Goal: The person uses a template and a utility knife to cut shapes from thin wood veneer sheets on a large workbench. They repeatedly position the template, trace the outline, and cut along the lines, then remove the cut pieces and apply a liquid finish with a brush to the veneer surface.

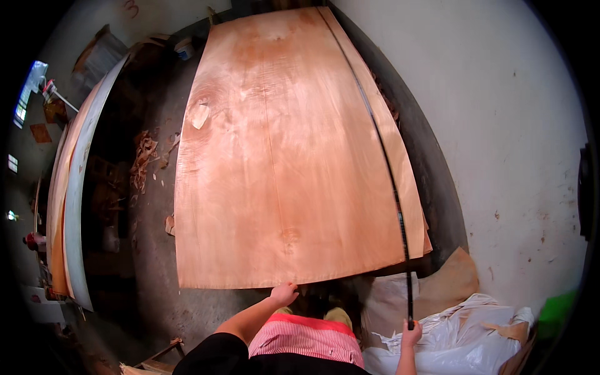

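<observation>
A large, thin reddish-brown wood sheet (250, 187) spreads out in front of me, its far end reaching the top of the view. My left hand (284, 294) is closed at the sheet's near edge, thumb side toward the right. Along the sheet's right side runs a long, thin black rod (400, 219), from the far edge to beyond the near one. Its near end is in my right hand (410, 334), with the fingers wrapped round it. More sheet edges (427, 240) show underneath at the right.
White plastic sheeting (456, 337) and a brown sheet piece (450, 278) lie by my right hand. A pale wall (512, 156) rises on the right. At left stands a raised stack of sheets (78, 187); wood scraps (144, 156) litter the floor between.
</observation>
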Tool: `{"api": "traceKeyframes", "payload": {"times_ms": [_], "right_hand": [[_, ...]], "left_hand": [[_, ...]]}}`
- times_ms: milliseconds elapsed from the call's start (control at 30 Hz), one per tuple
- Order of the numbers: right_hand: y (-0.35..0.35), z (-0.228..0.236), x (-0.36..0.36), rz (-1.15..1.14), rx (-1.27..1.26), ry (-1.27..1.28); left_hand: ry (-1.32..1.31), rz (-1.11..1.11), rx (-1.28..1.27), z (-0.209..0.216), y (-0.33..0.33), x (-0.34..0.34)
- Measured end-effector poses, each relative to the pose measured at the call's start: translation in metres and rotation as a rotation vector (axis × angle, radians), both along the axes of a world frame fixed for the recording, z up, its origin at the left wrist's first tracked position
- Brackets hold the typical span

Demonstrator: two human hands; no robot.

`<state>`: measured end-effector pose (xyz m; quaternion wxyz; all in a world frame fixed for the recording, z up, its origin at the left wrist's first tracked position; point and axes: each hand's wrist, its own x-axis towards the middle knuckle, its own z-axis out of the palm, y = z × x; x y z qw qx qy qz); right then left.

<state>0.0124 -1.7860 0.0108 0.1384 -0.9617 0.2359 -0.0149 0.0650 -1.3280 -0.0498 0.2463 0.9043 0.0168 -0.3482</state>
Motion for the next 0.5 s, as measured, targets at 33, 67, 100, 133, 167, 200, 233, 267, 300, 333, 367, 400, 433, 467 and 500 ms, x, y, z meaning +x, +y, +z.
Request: {"api": "traceKeyframes", "payload": {"times_ms": [33, 67, 100, 133, 167, 200, 233, 267, 300, 333, 367, 400, 433, 467, 500], "right_hand": [[0.021, 0.004, 0.002, 0.045, 0.04, -0.008], [0.037, 0.0, -0.001, 0.055, 0.071, -0.033], [0.053, -0.007, -0.004, 0.063, 0.106, -0.057], [0.066, -0.01, -0.01, 0.101, 0.128, -0.077], [0.081, -0.009, -0.014, 0.121, 0.148, -0.067], [0.095, -0.008, -0.019, 0.142, 0.169, -0.057], [0.107, -0.007, -0.023, 0.164, 0.189, -0.045], [0.117, -0.005, -0.028, 0.201, 0.172, -0.04], [0.126, -0.005, -0.029, 0.206, 0.168, -0.037], [0.136, -0.005, -0.03, 0.211, 0.165, -0.033], [0.146, -0.003, -0.031, 0.215, 0.163, -0.034], [0.157, 0.006, -0.03, 0.234, 0.076, -0.041], [0.164, 0.014, -0.027, 0.2, 0.097, 0.043], [0.167, 0.021, -0.025, 0.161, 0.116, 0.126], [0.167, 0.026, -0.029, 0.123, 0.133, 0.217]], "left_hand": [[0.001, 0.004, 0.003, 0.002, 0.01, -0.006], [0.002, 0.011, 0.006, 0.004, 0.02, -0.015], [0.004, 0.015, 0.012, 0.006, 0.032, -0.023], [0.0, 0.028, 0.016, 0.006, 0.044, -0.033], [-0.006, 0.041, 0.02, 0.006, 0.057, -0.042], [-0.011, 0.055, 0.024, 0.007, 0.071, -0.052], [-0.009, 0.061, 0.042, 0.008, 0.087, -0.062], [-0.009, 0.064, 0.058, 0.013, 0.101, -0.07], [-0.008, 0.067, 0.076, 0.018, 0.116, -0.079], [0.014, 0.08, 0.084, 0.025, 0.133, -0.087], [0.002, 0.106, 0.104, 0.03, 0.148, -0.098], [-0.01, 0.125, 0.119, 0.035, 0.163, -0.11], [-0.022, 0.145, 0.134, 0.04, 0.178, -0.121], [-0.022, 0.169, 0.146, 0.045, 0.191, -0.129], [-0.014, 0.194, 0.155, 0.05, 0.203, -0.143]]}}
